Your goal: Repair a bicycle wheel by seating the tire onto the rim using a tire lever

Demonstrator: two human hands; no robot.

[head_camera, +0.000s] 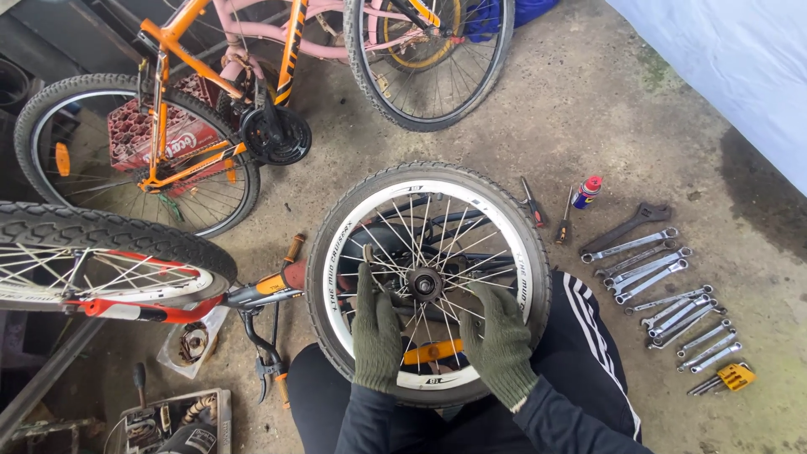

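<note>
A small bicycle wheel with a white rim and black tyre lies flat across the seated person's lap at the centre of view, its hub in the middle of the spokes. At ten o'clock from it an orange bicycle stands over a red crate, and at nine o'clock the knobbly tyre of another bicycle reaches in from the edge. At three o'clock a row of wrenches lies on the concrete floor, with a spray can at two o'clock. The left hand, in a dark green glove, rests on the spokes at seven o'clock of the hub, fingers stretched nearly straight toward it, thumb beside them; whether they pinch a spoke cannot be told. The right hand, gloved alike, lies at four o'clock of the hub, fingers loosely curled over the spokes, nothing clearly gripped.
</note>
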